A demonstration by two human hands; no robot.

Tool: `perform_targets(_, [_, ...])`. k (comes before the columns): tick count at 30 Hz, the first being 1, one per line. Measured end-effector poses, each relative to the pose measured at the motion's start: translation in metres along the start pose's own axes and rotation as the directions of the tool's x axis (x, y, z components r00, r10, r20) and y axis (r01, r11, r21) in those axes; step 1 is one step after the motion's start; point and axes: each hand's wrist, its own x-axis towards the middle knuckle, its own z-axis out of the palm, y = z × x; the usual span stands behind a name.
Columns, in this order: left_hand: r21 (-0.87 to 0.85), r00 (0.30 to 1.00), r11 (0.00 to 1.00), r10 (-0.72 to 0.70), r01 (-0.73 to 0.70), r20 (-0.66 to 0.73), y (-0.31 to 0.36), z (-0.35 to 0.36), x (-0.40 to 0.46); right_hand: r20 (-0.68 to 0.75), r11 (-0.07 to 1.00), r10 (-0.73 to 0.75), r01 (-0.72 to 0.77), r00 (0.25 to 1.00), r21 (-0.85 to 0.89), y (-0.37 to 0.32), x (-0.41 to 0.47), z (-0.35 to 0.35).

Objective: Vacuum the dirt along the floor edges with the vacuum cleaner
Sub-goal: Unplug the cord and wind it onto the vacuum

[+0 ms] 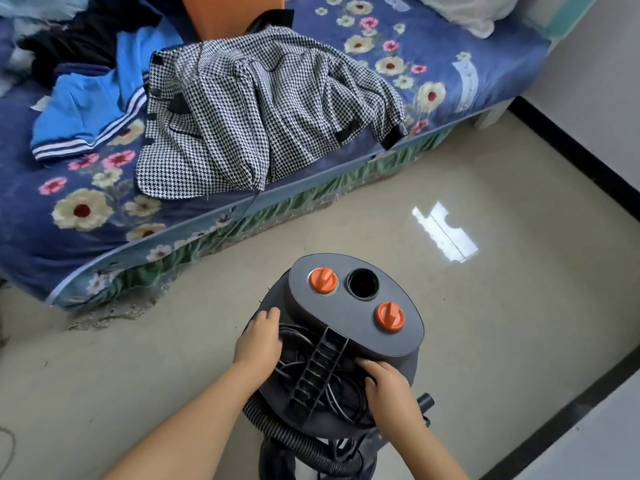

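Note:
A dark grey canister vacuum cleaner (349, 306) stands on the floor in front of me, with two orange knobs and a round black port on its flat top. A ribbed carry handle (320, 372) runs down its near side over a coil of black cord. My left hand (258, 339) rests on the cord and the body's left side, fingers curled. My right hand (388, 382) reaches into the cord under the top's near edge, fingers curled; what they hold is hidden. A ribbed black hose (287, 434) loops round the base. Dirt (114, 311) lies along the bed's foot.
A bed (485, 64) with a blue flowered sheet fills the upper left, with a houndstooth jacket (256, 112) and blue clothes (90, 98) on it. A black skirting strip (581, 157) runs along the right wall. A bright window reflection (446, 233) lies on the beige floor.

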Motion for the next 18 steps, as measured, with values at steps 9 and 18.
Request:
perform_targets(9, [0.091, 0.984, 0.984, 0.159, -0.151, -0.087, -0.036, -0.011, 0.000, -0.106, 0.990, 0.051, -0.036, 0.993, 0.138, 0.040, -0.004, -0.029])
perform_targets(18, [-0.266, 0.997, 0.961, 0.063, -0.074, -0.050, 0.023, 0.031, -0.066, 0.099, 0.945, 0.080, -0.107, 0.992, 0.309, 0.014, 0.026, -0.035])
